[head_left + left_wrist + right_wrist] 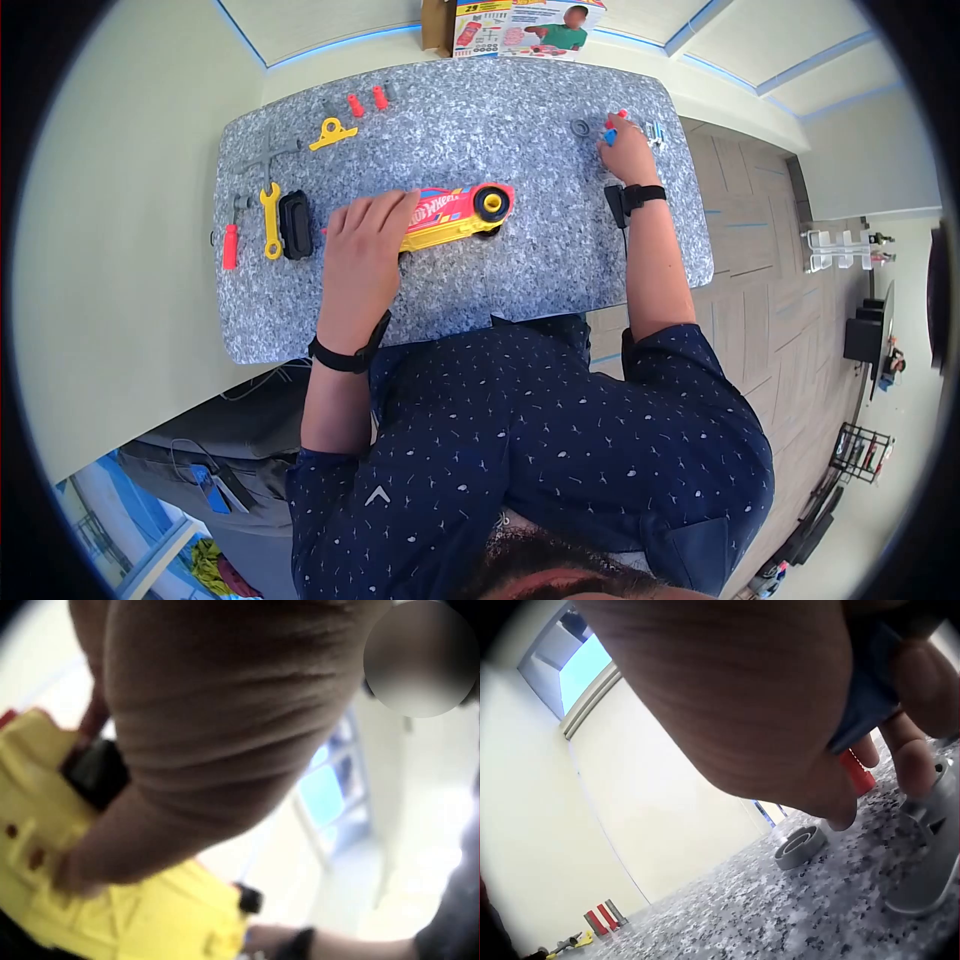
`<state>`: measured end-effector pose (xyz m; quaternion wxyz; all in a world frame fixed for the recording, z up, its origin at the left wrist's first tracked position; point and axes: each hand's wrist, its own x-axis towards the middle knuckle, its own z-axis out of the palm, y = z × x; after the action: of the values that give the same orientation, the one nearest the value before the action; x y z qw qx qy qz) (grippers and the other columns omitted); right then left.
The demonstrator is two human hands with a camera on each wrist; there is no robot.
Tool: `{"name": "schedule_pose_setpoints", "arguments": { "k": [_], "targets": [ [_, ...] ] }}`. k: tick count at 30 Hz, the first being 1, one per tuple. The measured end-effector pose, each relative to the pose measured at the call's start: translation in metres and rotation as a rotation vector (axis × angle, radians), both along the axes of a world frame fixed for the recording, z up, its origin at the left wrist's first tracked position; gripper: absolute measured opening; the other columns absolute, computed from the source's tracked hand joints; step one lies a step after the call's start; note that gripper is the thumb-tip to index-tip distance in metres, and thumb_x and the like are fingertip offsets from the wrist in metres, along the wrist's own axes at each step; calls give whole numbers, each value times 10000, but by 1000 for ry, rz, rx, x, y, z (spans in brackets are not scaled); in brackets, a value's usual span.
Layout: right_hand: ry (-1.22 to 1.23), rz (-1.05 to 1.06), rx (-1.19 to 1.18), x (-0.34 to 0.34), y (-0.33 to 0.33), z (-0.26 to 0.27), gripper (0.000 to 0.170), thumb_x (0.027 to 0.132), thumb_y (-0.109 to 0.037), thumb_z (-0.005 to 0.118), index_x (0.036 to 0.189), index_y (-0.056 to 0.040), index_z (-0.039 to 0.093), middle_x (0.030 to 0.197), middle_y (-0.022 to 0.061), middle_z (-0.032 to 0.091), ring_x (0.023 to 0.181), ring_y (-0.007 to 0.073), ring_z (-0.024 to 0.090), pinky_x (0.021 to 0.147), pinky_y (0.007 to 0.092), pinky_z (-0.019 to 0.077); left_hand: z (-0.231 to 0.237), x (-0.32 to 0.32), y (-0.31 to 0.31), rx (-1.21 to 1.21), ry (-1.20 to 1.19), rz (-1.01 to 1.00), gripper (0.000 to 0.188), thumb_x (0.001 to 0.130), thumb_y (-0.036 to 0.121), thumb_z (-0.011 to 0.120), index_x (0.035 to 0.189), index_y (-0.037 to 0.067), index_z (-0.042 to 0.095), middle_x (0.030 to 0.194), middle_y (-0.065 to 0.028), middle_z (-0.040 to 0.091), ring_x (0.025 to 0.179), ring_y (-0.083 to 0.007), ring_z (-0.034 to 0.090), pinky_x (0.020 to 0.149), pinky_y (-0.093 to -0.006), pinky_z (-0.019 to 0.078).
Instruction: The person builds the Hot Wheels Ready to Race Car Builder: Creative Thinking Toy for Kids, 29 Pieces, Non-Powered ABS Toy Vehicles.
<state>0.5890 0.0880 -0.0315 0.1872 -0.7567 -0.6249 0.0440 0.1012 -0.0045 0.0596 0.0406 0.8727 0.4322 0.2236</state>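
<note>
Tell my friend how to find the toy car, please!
Look at the speckled gray table. Around its middle, the person's left hand holds the toy car. It's pink and yellow with a yellow-centered black wheel, while the wrench off to its left is all yellow.

The car (440, 224) lies on the desk (480, 130), with the left hand (368, 235) over its left end. To the car's left is a part (296, 225), then a wrench (270, 225), then, farthest left, a screwdriver (231, 246). Behind the car and to its left lie a bracket (332, 134) and, farther back, pegs (357, 106). To the car's right and farther back is the right hand (628, 155), a piece (611, 136) in it; a ring (581, 128) lies between that hand and the car's line. Well behind the car, past the desk's far edge, stands a box (530, 28).
</note>
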Motion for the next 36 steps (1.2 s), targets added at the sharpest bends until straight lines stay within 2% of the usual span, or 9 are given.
{"name": "schedule_pose_setpoints", "arguments": {
  "k": [3,6,7,11,17,25,28,31,36],
  "targets": [
    [-9,-52,209,-18,-14,21,491,876,-153,933,1326,-49,766,1254,228,795,1128,392,770,987,468,619,3,-7,3,44,43,46,570,894,-19,719,1454,81,731,1351,-81,695,1235,-287,658,1087,-442,461],
    [461,-18,285,-61,-39,53,383,938,-158,909,1289,-60,794,1048,136,813,962,285,774,893,387,620,1,-8,2,38,65,91,546,899,-21,719,1431,96,742,1340,-71,668,1221,-273,644,1087,-438,431],
    [590,180,428,-78,-47,54,268,1019,-173,861,1264,-77,813,924,35,785,786,131,686,713,290,567,-2,-6,2,44,67,101,539,897,-20,724,1423,99,741,1346,-69,663,1226,-272,636,1092,-442,420],
    [1322,315,-83,-159,-102,109,198,1107,-173,773,1265,-60,810,924,7,771,655,9,553,518,210,394,-5,3,0,20,51,136,532,876,-11,759,1395,101,731,1381,-68,654,1273,-278,611,1125,-470,381],
    [1408,384,-53,-199,-104,103,199,1123,-111,739,1290,-17,791,995,29,786,708,23,601,540,203,421,-7,9,-2,104,93,157,388,937,14,685,1314,102,698,1422,-53,661,1333,-263,602,1147,-496,352],
    [1406,304,-200,-200,-108,61,248,1086,-62,758,1328,-34,805,1098,2,806,877,32,660,712,227,527,-4,49,-21,-7,37,157,632,783,181,952,1348,85,685,1418,-116,656,1405,-313,596,1219,-609,336],
    [1271,311,-94,-198,-109,50,250,1042,-63,790,1290,-52,815,1061,36,827,887,130,729,792,312,585,-14,61,-19,-2,23,117,658,765,196,966,1341,71,675,1349,-122,647,1358,-335,608,1220,-617,375],
    [457,390,213,-166,-94,26,268,984,-89,814,1252,-78,819,1080,115,838,920,290,780,849,404,612,-22,61,-16,-9,-3,78,628,758,199,966,1291,60,665,1280,-126,652,1302,-348,623,1222,-579,414],
    [290,357,-14,-125,-85,18,282,962,-181,835,1228,-89,827,1065,173,820,1030,391,783,932,472,613,-14,63,-13,-140,28,78,507,780,200,939,1159,45,641,1146,-160,693,1202,-375,672,1223,-550,444]
  ]
}}
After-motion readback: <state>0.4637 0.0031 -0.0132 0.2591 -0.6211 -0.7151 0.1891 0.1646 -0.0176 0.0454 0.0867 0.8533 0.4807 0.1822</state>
